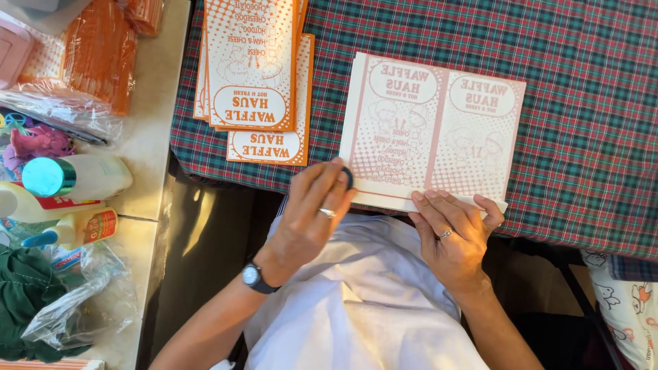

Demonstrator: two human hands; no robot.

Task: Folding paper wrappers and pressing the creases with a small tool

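Pink-printed paper sheet [432, 130] lies flat on plaid tablecloth [582, 103], long axis left-right, just far of both hands. Left hand [312, 212] curled, pinching small dark round object [347, 177] at sheet's near-left corner. Right hand [456, 229] fingers spread, pressing folded near edge; both equally near

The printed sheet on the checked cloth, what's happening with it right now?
A person seated at the table works on a pale printed paper sheet lying on the plaid tablecloth. The left hand presses a small dark round object at the sheet's near edge, while the right hand holds the folded near edge flat. A stack of orange printed sheets lies to the left, and glue bottles stand on the side counter.
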